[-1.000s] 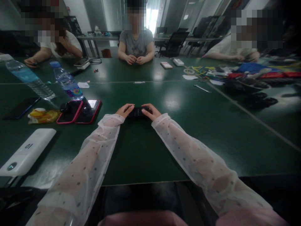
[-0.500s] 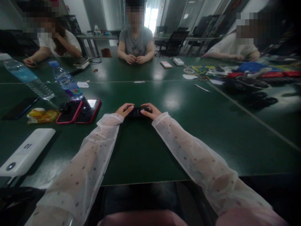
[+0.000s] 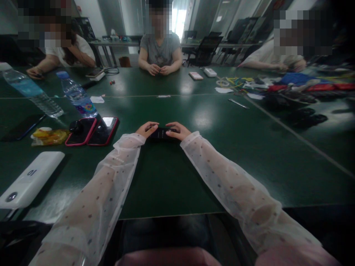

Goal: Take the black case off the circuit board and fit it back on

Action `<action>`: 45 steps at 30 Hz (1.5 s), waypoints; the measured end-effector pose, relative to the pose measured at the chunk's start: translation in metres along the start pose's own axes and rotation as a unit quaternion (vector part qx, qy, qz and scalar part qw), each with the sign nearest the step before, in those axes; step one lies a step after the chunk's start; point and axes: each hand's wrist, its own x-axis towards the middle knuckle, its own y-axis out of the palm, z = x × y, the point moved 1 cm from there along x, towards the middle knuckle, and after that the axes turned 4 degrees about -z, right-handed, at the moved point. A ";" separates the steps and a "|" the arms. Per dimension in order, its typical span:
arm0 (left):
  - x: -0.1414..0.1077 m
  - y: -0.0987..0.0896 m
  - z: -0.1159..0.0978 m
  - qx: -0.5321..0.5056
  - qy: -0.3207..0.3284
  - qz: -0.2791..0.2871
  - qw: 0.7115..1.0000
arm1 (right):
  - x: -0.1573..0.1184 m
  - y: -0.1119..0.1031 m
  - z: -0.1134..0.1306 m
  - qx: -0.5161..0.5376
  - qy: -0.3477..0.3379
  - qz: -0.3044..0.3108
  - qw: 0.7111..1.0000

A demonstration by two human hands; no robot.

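A small black device (image 3: 161, 133) with faint light markings on its top lies level at the table's middle, between my hands. My left hand (image 3: 147, 129) grips its left end, the thumb along the near upper side. Around the right end is my right hand (image 3: 179, 130), its thumb resting on the top and its index finger stretched over the far side. The device's ends are hidden by my fingers. Sheer white dotted sleeves cover both forearms.
Left on the green table (image 3: 172, 177) are a white power bank (image 3: 34, 179), two red-edged phones (image 3: 103, 131), a yellow packet (image 3: 50, 136) and two bottles (image 3: 76, 94). Cables and bags (image 3: 299, 83) lie right. A silver pen-like item (image 3: 238, 103) lies nearer. Three people sit around.
My right hand has shifted very slightly to the right, its fingers a little looser around the device. The rest is nearly the same.
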 end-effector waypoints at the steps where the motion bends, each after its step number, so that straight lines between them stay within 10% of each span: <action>1: 0.000 0.000 0.000 -0.001 0.002 -0.001 1.000 | 0.000 0.000 0.000 0.002 -0.001 0.000 1.000; 45: -0.001 -0.003 0.000 0.073 0.015 0.045 0.996 | 0.000 0.004 -0.005 -0.035 -0.044 -0.046 0.997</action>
